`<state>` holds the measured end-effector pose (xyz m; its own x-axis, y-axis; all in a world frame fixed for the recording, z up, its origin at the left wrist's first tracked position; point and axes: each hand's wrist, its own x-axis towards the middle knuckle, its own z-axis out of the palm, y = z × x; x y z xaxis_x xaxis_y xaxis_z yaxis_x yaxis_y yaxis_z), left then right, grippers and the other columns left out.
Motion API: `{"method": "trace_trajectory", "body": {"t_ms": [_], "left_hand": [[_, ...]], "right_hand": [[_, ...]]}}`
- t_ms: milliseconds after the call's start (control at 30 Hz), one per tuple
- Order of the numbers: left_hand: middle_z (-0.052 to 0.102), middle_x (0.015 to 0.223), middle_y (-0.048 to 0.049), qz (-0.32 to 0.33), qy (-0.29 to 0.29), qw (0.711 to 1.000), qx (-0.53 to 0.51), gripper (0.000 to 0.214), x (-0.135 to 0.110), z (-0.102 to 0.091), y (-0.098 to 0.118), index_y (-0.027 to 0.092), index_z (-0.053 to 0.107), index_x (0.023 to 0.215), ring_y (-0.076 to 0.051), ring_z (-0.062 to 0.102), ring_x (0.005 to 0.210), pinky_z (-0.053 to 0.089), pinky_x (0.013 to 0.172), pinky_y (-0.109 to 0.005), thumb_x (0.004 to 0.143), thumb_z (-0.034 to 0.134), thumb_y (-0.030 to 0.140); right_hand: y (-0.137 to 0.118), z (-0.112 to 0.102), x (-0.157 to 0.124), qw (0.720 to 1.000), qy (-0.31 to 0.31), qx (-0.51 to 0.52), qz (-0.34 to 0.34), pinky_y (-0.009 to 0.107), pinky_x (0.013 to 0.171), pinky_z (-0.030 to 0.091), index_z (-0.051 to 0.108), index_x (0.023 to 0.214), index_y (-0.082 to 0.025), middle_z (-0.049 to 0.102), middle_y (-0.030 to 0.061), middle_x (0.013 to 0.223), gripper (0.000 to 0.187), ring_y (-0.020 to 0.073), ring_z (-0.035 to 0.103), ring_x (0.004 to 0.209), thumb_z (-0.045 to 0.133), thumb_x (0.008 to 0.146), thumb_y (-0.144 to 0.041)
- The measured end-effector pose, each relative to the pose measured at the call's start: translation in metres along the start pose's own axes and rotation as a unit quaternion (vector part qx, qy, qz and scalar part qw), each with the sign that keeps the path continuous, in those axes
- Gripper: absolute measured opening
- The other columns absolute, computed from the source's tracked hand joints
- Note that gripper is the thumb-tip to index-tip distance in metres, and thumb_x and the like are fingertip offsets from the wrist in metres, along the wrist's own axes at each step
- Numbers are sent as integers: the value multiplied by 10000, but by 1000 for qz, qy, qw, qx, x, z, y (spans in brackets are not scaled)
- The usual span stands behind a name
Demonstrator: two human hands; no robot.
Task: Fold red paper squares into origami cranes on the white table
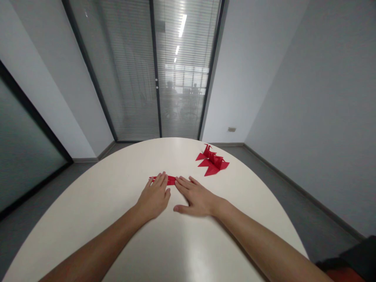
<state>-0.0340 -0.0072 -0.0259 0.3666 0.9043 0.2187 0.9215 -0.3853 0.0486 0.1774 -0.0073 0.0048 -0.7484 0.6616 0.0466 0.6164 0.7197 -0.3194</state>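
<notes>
A narrow strip of folded red paper [171, 180] lies flat on the white table in front of me. The fingers of my left hand [155, 196] rest stretched out across its left part, hiding some of it. My right hand [197, 197] lies flat at the paper's right end, fingertips on it and thumb spread away to the left. Both palms face down, and neither hand grips anything. Further back on the right stand several red origami cranes [214, 161], close together and apart from my hands.
The round white table [123, 168] curves away at the back and sides. Beyond it are a glass partition with blinds [132, 70] and grey-white walls [317, 109]. A dark object with some red [355, 258] shows at the lower right corner.
</notes>
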Motion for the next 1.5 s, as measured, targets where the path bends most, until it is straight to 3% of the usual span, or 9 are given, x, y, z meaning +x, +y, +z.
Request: {"method": "trace_trajectory", "body": {"t_ms": [267, 433, 600, 833, 1033, 1200, 1400, 1500], "left_hand": [[410, 1531, -216, -56, 45, 997, 10, 520, -1, 13, -4, 33, 453, 1429, -306, 360, 1447, 289, 1169, -502, 986, 312, 268], [372, 1556, -207, -107, 42, 993, -5, 533, 2, 20, -9, 31, 396, 1464, -337, 341, 1451, 317, 1149, -536, 1001, 304, 279], [408, 1536, -219, -115, 108, 987, -21, 541, 2, 18, -11, 79, 399, 1455, -347, 406, 1409, 369, 1113, -523, 980, 410, 339], [627, 1304, -180, -64, 116, 989, -62, 551, 1, 4, -7, 115, 442, 1403, -320, 589, 1197, 465, 1014, -461, 921, 531, 367], [607, 1335, -182, -44, 122, 988, -88, 581, -2, 6, -6, 130, 450, 1394, -323, 569, 1230, 427, 1062, -489, 905, 565, 420], [625, 1313, -165, -17, 118, 988, -102, 583, -2, 7, -6, 164, 464, 1387, -330, 575, 1223, 423, 1062, -513, 899, 586, 459], [468, 1490, -182, -9, 123, 988, -93, 614, -2, 7, -6, 141, 439, 1431, -323, 440, 1367, 373, 1130, -502, 898, 601, 397], [535, 1436, -122, 49, 124, 985, -114, 470, -1, 1, -5, 199, 532, 1369, -278, 483, 1320, 407, 1111, -465, 914, 587, 302]], "right_hand": [[1, -7, 2, 994, 89, -38, -54, 482, 1051, 411, 590, 1332, -105, 587, 184, 1383, 585, 337, 552, 1216, 607, 892, -490], [0, -10, 2, 992, 91, -26, -79, 419, 963, 456, 704, 1155, -144, 703, 135, 1197, 376, 288, 624, 1072, 638, 877, -389], [0, -9, 2, 991, 89, 11, -97, 351, 883, 480, 747, 1044, -184, 759, 70, 958, 231, 218, 671, 897, 598, 893, -273], [1, -6, 2, 991, 94, 41, -88, 339, 881, 484, 752, 996, -216, 762, 50, 925, 243, 199, 670, 861, 525, 922, -168], [8, 2, 3, 984, 141, 108, -28, 295, 782, 502, 745, 1026, -214, 738, 45, 911, 220, 178, 653, 821, 576, 892, -166], [13, 5, 3, 976, 191, 108, 10, 330, 830, 495, 698, 1071, -206, 715, 57, 988, 236, 199, 632, 901, 613, 860, -143], [16, 6, 3, 976, 187, 109, 28, 350, 851, 492, 679, 1111, -196, 715, 71, 1041, 256, 212, 633, 929, 612, 867, -158], [15, 6, 3, 978, 175, 110, 22, 328, 825, 491, 682, 1119, -202, 716, 65, 1042, 264, 197, 639, 903, 595, 876, -150]]}}
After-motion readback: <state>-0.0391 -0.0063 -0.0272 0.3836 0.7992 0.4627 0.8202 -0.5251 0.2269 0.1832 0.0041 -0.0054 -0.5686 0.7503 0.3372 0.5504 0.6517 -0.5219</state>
